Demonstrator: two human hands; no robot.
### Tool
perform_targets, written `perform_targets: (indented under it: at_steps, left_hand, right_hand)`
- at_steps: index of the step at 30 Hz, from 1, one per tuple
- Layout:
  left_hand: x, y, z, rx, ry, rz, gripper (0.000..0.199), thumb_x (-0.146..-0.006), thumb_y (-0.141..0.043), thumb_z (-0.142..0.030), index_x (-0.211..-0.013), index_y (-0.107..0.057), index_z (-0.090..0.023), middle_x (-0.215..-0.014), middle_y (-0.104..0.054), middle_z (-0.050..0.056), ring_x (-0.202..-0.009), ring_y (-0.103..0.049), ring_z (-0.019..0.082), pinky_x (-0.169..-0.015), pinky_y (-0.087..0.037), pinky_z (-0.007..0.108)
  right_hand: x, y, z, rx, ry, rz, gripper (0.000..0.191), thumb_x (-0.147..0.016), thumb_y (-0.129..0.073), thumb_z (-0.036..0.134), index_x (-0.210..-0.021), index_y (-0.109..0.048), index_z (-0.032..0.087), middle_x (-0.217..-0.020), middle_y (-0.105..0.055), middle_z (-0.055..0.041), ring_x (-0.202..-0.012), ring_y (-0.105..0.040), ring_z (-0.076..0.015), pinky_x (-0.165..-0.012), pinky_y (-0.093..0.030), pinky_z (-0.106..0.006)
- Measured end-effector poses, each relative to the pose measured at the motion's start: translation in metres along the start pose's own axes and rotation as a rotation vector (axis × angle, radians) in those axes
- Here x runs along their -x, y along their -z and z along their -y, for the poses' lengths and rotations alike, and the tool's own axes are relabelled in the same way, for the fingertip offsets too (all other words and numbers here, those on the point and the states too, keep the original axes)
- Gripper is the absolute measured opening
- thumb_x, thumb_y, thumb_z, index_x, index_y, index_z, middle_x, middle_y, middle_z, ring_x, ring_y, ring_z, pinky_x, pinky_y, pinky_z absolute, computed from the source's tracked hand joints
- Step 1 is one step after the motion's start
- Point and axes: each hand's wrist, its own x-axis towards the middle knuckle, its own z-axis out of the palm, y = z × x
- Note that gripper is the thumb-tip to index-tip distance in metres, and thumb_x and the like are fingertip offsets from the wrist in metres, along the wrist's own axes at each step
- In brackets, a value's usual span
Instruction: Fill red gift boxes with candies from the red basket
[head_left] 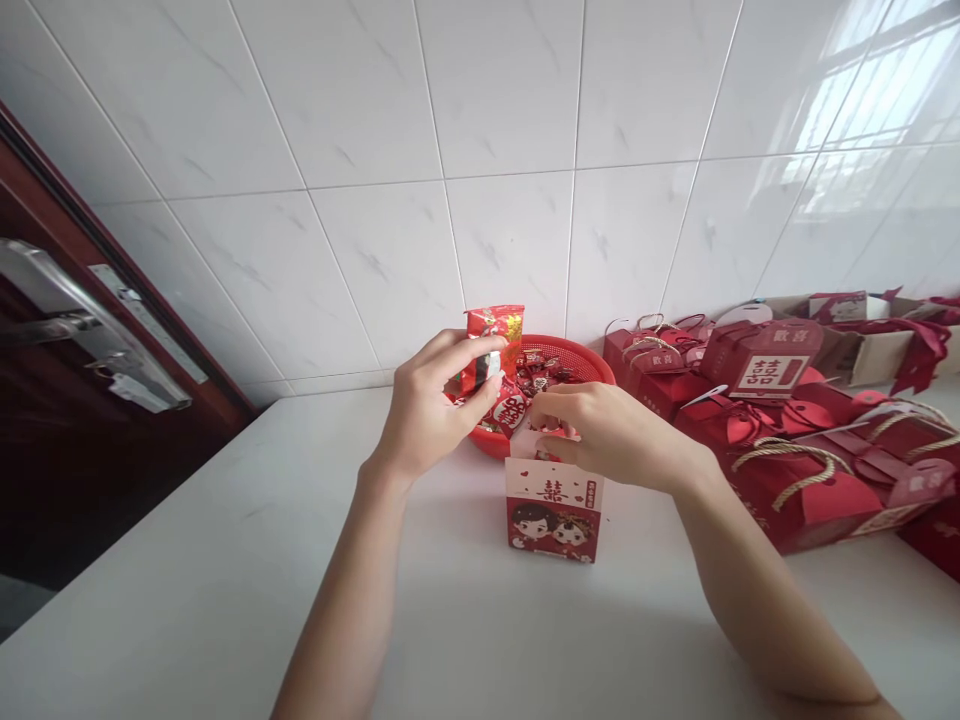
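My left hand (439, 395) is closed around several small snack packets (514, 325), mostly red with gold and white print, held in front of a red plastic basket (592, 358). A small paper gift box (553, 512) with two cartoon faces and a red double-happiness sign stands upright on the table. Right above its open top, my right hand (607, 435) has its fingers bent together. What those fingers pinch is mostly hidden; a bit of red shows by the thumb. Wrapped candies (544, 370) fill the basket behind both hands.
Many red gift boxes (810, 500) with rope handles are piled on the right of the white table (225, 540). Behind them lies an opened cardboard carton (862, 352) with dark red ribbon. A tiled wall (375, 240) backs the table; a dark door (90, 400) stands at left.
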Motion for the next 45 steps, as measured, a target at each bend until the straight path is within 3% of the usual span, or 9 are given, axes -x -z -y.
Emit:
perform_targets:
  at_steps: [4,9,13,18,21,27,31,40,45]
  left_hand:
    - [0.0,-0.001,-0.003,0.088,0.01,0.014,0.027,-0.088,-0.067,-0.022,-0.114,-0.072,-0.024,-0.104,-0.068,0.003,-0.081,-0.066,0.013,-0.073,-0.059,0.025]
    - [0.003,-0.006,-0.011,0.267,0.076,-0.022,0.029,-0.088,-0.07,-0.026,-0.117,-0.07,-0.025,-0.116,-0.069,0.006,-0.1,-0.069,0.019,-0.086,-0.06,0.031]
    - [0.004,-0.012,-0.01,0.323,0.137,-0.042,0.032,-0.088,-0.071,-0.028,-0.119,-0.068,-0.025,-0.118,-0.069,0.006,-0.095,-0.069,0.018,-0.076,-0.059,0.027]
    - [0.001,-0.008,-0.001,0.172,0.106,0.027,0.016,-0.091,-0.063,-0.021,-0.099,-0.076,-0.025,-0.088,-0.061,0.002,-0.074,-0.061,0.014,-0.065,-0.053,0.026]
    - [0.001,0.0,0.001,0.053,0.115,0.136,0.02,-0.092,-0.058,-0.022,-0.094,-0.079,-0.024,-0.085,-0.055,0.003,-0.074,-0.059,0.015,-0.066,-0.052,0.029]
    - [0.003,0.002,-0.003,0.024,0.2,0.626,0.024,-0.082,-0.072,-0.048,-0.092,-0.079,-0.027,-0.101,-0.065,0.006,-0.098,-0.064,0.026,-0.078,-0.054,0.035]
    - [0.003,-0.005,-0.002,-0.018,0.243,0.749,0.031,-0.091,-0.06,-0.045,-0.073,-0.075,-0.025,-0.087,-0.064,0.005,-0.089,-0.064,0.025,-0.072,-0.051,0.035]
    - [0.0,-0.007,0.011,-0.102,0.3,0.728,0.027,-0.093,-0.052,-0.033,-0.079,-0.074,-0.025,-0.091,-0.059,0.004,-0.077,-0.059,0.02,-0.058,-0.042,0.031]
    - [0.001,-0.007,0.016,-0.125,0.303,0.706,0.025,-0.089,-0.051,-0.02,-0.08,-0.074,-0.025,-0.089,-0.058,0.004,-0.075,-0.059,0.02,-0.057,-0.04,0.03]
  right_hand:
    - [-0.002,0.005,0.002,0.014,-0.048,-0.014,0.004,-0.089,-0.063,0.018,-0.09,-0.063,0.021,-0.081,-0.068,-0.0025,-0.068,-0.061,-0.016,-0.059,-0.043,-0.027]
    - [-0.005,0.009,0.003,-0.214,-0.183,-0.245,0.031,-0.083,-0.075,0.037,-0.106,-0.06,0.021,-0.104,-0.071,-0.0059,-0.087,-0.067,-0.0195,-0.072,-0.052,-0.031]
    - [-0.006,0.007,-0.003,-0.467,-0.25,-0.168,0.03,-0.082,-0.074,0.031,-0.108,-0.064,0.02,-0.09,-0.073,-0.0034,-0.078,-0.069,-0.0177,-0.067,-0.056,-0.03]
    - [-0.004,0.013,-0.007,-0.419,-0.256,-0.191,0.021,-0.082,-0.073,0.026,-0.101,-0.071,0.019,-0.081,-0.073,-0.0016,-0.071,-0.068,-0.016,-0.065,-0.055,-0.029]
    - [-0.002,0.021,-0.007,-0.405,-0.244,-0.209,0.016,-0.085,-0.07,0.029,-0.097,-0.073,0.019,-0.087,-0.075,-0.0034,-0.072,-0.067,-0.0155,-0.066,-0.055,-0.029]
    - [0.0,0.028,-0.007,-0.44,-0.273,-0.195,0.008,-0.084,-0.068,0.024,-0.088,-0.067,0.017,-0.081,-0.071,-0.0033,-0.07,-0.067,-0.0163,-0.061,-0.052,-0.028]
    - [0.0,0.027,-0.006,-0.42,-0.26,-0.128,0.008,-0.08,-0.067,0.017,-0.084,-0.06,0.019,-0.078,-0.068,-0.0004,-0.069,-0.067,-0.0155,-0.061,-0.051,-0.027]
    - [-0.008,0.007,-0.018,-0.362,-0.187,0.029,0.011,-0.08,-0.064,0.012,-0.088,-0.066,0.02,-0.09,-0.072,-0.002,-0.083,-0.067,-0.0174,-0.074,-0.052,-0.029]
    - [-0.013,-0.006,-0.019,-0.233,-0.209,0.108,0.015,-0.079,-0.063,0.005,-0.087,-0.066,0.018,-0.085,-0.071,-0.0021,-0.079,-0.064,-0.016,-0.069,-0.047,-0.027]
